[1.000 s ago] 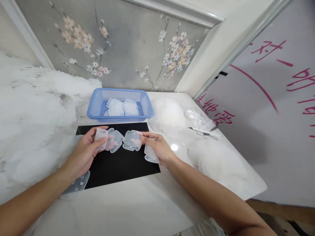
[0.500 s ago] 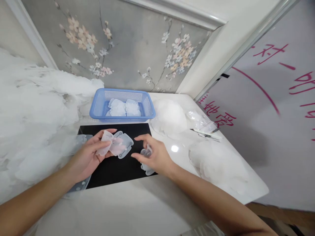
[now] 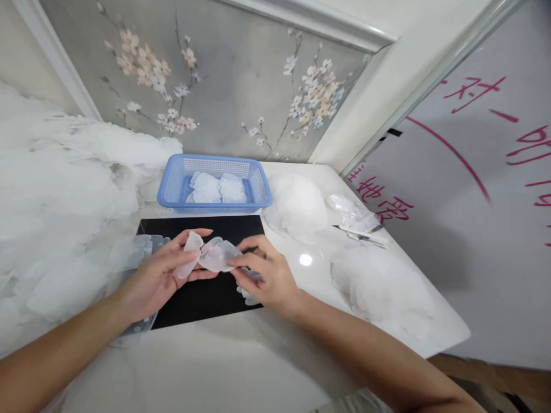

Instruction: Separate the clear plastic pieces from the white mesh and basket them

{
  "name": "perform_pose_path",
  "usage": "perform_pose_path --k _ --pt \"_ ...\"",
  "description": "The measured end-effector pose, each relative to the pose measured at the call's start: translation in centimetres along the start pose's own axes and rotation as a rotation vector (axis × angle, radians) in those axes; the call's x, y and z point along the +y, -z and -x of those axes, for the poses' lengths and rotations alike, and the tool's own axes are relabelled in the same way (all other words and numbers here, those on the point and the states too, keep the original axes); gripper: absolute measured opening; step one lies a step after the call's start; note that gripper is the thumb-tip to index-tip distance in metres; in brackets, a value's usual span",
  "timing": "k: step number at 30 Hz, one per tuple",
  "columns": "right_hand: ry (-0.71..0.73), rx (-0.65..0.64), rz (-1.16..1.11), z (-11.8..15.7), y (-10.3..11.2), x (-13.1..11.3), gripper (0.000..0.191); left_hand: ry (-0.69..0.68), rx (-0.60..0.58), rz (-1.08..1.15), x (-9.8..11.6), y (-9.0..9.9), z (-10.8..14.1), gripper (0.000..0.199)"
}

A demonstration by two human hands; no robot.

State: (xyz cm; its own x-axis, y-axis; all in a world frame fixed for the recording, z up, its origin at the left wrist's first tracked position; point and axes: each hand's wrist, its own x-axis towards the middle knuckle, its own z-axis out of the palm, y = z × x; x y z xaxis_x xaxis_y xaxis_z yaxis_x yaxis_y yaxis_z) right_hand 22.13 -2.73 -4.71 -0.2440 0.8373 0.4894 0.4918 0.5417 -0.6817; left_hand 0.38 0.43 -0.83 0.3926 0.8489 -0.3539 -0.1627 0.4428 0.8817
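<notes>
Over a black mat (image 3: pixel 193 304), my left hand (image 3: pixel 159 275) grips a translucent plastic piece (image 3: pixel 218 255) by its folded left part, thumb on top and fingers behind. The fingers of my right hand (image 3: pixel 271 275) are closed on the right edge of the same piece. Below and partly behind my right hand, more translucent plastic (image 3: pixel 247 295) shows at the mat's right side; how it is held or lies is hidden. Further clear pieces (image 3: pixel 142 249) lie at the mat's left edge, partly behind my left hand.
A blue basket (image 3: pixel 215 207) with several frosted pieces (image 3: pixel 210 189) stands behind the mat. A large heap of white pieces (image 3: pixel 64 201) fills the left. On the right are two white piles (image 3: pixel 297 203), a clear bag (image 3: pixel 348 212) and a thin pointed tool (image 3: pixel 361 235).
My right hand has moved left and its fingers have closed on the plastic piece. The piece has tilted, and my left hand has shifted slightly right.
</notes>
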Motion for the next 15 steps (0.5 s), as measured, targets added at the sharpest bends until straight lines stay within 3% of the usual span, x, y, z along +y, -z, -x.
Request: perform_pose_path --k 4,7,11,15 --pt "-0.591 -0.022 -0.541 -0.6 0.5 0.1 0.027 -0.048 0.107 -0.181 -0.5 0.1 -0.3 0.042" --pt "-0.873 -0.076 -0.884 -1.1 0.8 0.7 0.039 -0.068 0.196 -0.164 -0.7 0.6 -0.7 0.047" --pt "-0.978 -0.07 -0.99 -1.5 1.2 1.0 0.045 -0.089 0.256 -0.088 -0.3 1.0 -1.1 0.039" --pt "-0.954 -0.073 -1.012 -1.5 1.3 1.1 0.046 -0.069 0.248 -0.027 0.0 0.9 -1.2 0.03"
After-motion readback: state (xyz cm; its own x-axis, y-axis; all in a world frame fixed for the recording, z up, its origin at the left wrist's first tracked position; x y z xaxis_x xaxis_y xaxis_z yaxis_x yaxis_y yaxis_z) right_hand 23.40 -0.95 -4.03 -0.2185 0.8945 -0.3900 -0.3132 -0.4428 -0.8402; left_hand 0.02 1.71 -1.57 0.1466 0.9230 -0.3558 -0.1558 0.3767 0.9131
